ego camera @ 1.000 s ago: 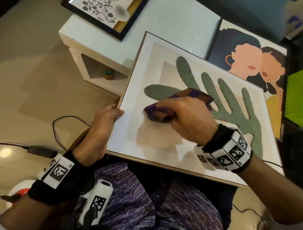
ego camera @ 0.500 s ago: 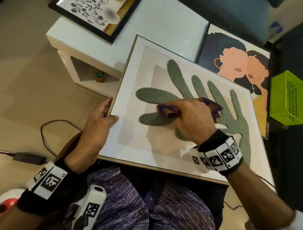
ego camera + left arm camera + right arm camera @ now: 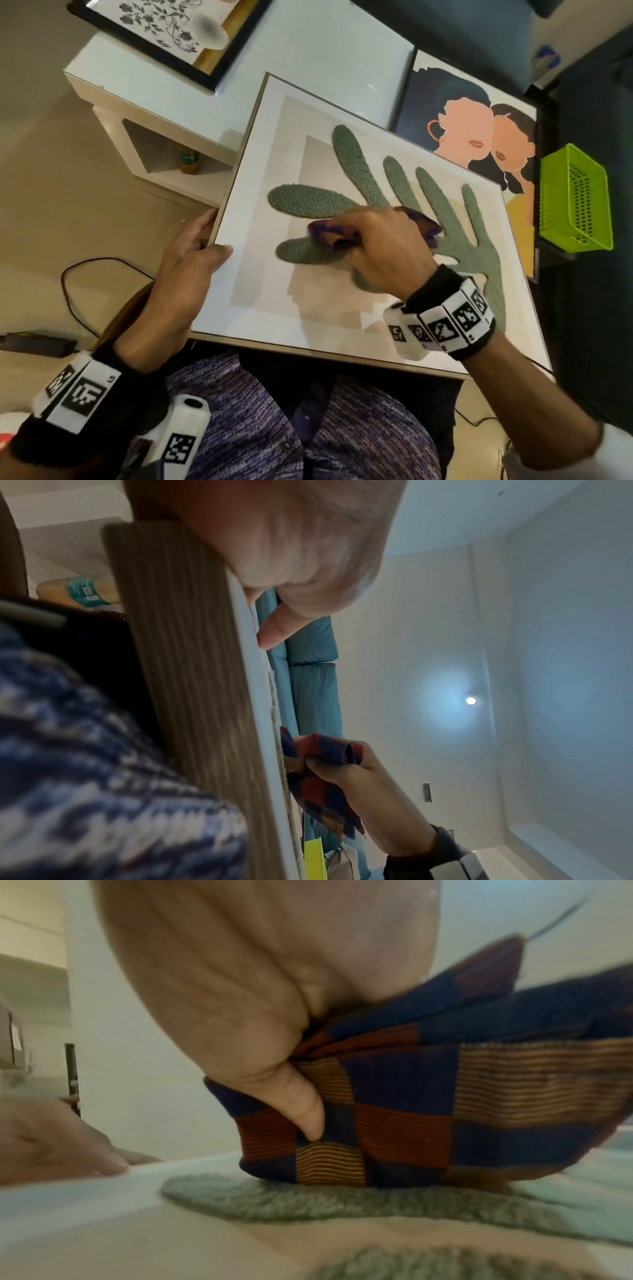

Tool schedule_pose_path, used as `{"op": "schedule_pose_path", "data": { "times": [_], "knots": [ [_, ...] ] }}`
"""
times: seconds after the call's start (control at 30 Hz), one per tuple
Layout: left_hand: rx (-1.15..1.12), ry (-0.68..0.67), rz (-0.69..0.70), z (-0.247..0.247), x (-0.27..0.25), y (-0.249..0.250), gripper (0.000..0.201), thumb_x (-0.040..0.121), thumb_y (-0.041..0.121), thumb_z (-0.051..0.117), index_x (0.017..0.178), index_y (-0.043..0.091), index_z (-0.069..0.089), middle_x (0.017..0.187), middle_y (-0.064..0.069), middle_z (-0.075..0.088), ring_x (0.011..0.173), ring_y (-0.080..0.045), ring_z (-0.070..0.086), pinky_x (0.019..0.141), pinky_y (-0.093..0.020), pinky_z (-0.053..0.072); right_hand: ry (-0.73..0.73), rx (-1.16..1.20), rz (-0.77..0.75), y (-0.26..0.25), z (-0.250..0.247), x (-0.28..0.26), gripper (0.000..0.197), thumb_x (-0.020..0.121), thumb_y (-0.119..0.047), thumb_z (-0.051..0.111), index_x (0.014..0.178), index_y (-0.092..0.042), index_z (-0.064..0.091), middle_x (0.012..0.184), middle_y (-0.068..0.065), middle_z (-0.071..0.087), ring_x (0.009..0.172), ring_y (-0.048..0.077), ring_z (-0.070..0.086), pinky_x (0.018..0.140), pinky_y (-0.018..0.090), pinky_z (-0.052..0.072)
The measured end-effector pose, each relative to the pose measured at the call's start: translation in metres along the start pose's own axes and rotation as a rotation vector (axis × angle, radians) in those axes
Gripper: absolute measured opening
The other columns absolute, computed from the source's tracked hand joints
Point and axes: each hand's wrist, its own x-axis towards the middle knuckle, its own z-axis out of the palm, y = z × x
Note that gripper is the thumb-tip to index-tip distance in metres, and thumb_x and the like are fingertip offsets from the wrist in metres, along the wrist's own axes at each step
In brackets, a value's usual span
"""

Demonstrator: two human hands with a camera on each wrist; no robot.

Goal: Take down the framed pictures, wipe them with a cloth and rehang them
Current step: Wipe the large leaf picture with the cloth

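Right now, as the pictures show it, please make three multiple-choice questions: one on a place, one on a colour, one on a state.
1. Where does the leaf picture rest?
A. on the person's lap
B. on the wall
C. in the green basket

2. Which colours has the cloth?
A. plain white
B. blue, red and orange checks
C. green

3. What does the left hand do?
A. hangs free
B. wipes the glass
C. grips the frame's left edge

Answers: 1 A, the head view shows its near edge over the lap. 2 B, the right wrist view shows the checks under the right hand. 3 C, its thumb lies on the front and its fingers curl round the edge.
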Motion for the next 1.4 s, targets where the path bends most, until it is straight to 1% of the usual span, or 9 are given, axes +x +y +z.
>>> {"op": "schedule_pose_path", "data": {
  "times": [0.1, 0.27, 0.6, 0.77, 0.87, 1.07, 1.13, 1.27, 1.4],
  "knots": [
    [0.012, -0.005, 0.005, -0.001, -0.001, 0.001, 0.051, 0.104, 0.003, 0.053, 0.119, 0.051, 0.061, 0.102, 0.019, 0.08, 0.09, -0.003, 0.076, 0.065, -0.017, 0.057, -0.026, 0.083, 0.02, 0.0, -0.005, -0.001, 0.047, 0.079, -0.034, 0.042, 0.115, -0.036, 0.072, 0.108, -0.011, 0.072, 0.096, 0.019, 0.064, 0.081, 0.038, 0.054],
    [0.018, 0.013, 0.008, -0.001, 0.001, -0.001, 0.049, 0.104, 0.003, 0.054, 0.126, 0.046, 0.06, 0.094, 0.02, 0.079, 0.086, -0.003, 0.077, 0.062, -0.015, 0.056, 0.008, 0.033, 0.194, 0.035, -0.009, 0.0, 0.057, 0.07, -0.02, 0.045, 0.118, -0.037, 0.07, 0.115, -0.006, 0.072, 0.103, 0.024, 0.065, 0.086, 0.044, 0.056],
    [0.033, 0.018, 0.003, 0.001, -0.003, 0.005, 0.05, 0.104, 0.006, 0.054, 0.122, 0.052, 0.057, 0.095, 0.019, 0.079, 0.086, -0.005, 0.076, 0.071, -0.028, 0.055, -0.011, 0.124, -0.134, -0.026, 0.007, 0.004, 0.037, 0.086, -0.027, 0.049, 0.114, -0.034, 0.071, 0.108, -0.013, 0.067, 0.1, 0.021, 0.063, 0.076, 0.043, 0.054],
    [0.022, 0.016, -0.005, 0.0, -0.004, 0.003, 0.05, 0.104, 0.006, 0.055, 0.133, 0.047, 0.058, 0.098, 0.014, 0.079, 0.087, -0.006, 0.077, 0.067, -0.023, 0.056, 0.027, 0.058, -0.012, 0.007, -0.003, -0.001, 0.046, 0.079, -0.024, 0.047, 0.116, -0.035, 0.072, 0.111, -0.011, 0.069, 0.1, 0.025, 0.064, 0.078, 0.044, 0.055],
    [0.0, 0.006, -0.01, 0.0, -0.002, 0.003, 0.05, 0.104, 0.006, 0.055, 0.133, 0.046, 0.057, 0.107, 0.01, 0.077, 0.089, -0.008, 0.077, 0.064, -0.02, 0.056, -0.034, 0.016, -0.183, -0.017, -0.002, -0.001, 0.04, 0.087, -0.023, 0.052, 0.121, -0.032, 0.071, 0.118, -0.008, 0.067, 0.107, 0.024, 0.062, 0.081, 0.043, 0.055],
    [-0.097, -0.001, -0.038, 0.001, -0.001, 0.009, 0.038, 0.105, 0.011, 0.048, 0.116, 0.042, 0.069, 0.115, 0.003, 0.079, 0.095, -0.013, 0.077, 0.069, -0.026, 0.057, -0.13, 0.049, -0.508, -0.046, 0.009, 0.001, 0.065, 0.084, -0.032, 0.025, 0.134, -0.027, 0.065, 0.142, -0.006, 0.059, 0.133, 0.017, 0.052, 0.097, 0.039, 0.051],
    [-0.136, -0.02, -0.039, 0.0, -0.002, 0.008, 0.036, 0.106, 0.014, 0.047, 0.109, 0.041, 0.07, 0.104, 0.007, 0.082, 0.083, -0.009, 0.077, 0.06, -0.02, 0.057, -0.091, 0.023, -0.527, -0.041, 0.007, 0.006, 0.06, 0.086, -0.026, 0.031, 0.135, -0.026, 0.065, 0.144, -0.004, 0.058, 0.136, 0.017, 0.05, 0.109, 0.044, 0.044],
    [-0.178, -0.025, -0.062, -0.001, -0.002, 0.006, 0.037, 0.108, 0.024, 0.042, 0.131, 0.036, 0.068, 0.112, 0.003, 0.081, 0.097, -0.013, 0.078, 0.074, -0.028, 0.058, -0.25, -0.065, -0.769, -0.05, 0.016, 0.001, 0.065, 0.081, -0.005, 0.065, 0.141, -0.029, 0.059, 0.152, -0.004, 0.051, 0.144, 0.017, 0.041, 0.121, 0.048, 0.028],
    [-0.193, -0.061, -0.056, 0.0, -0.001, 0.005, 0.036, 0.108, 0.022, 0.041, 0.121, 0.034, 0.072, 0.106, 0.005, 0.082, 0.088, -0.008, 0.077, 0.066, -0.019, 0.058, -0.173, -0.117, -0.662, -0.042, -0.006, 0.043, 0.047, 0.091, -0.029, 0.054, 0.137, -0.029, 0.062, 0.147, -0.005, 0.055, 0.141, 0.016, 0.045, 0.12, 0.055, 0.024]
  ]
}}
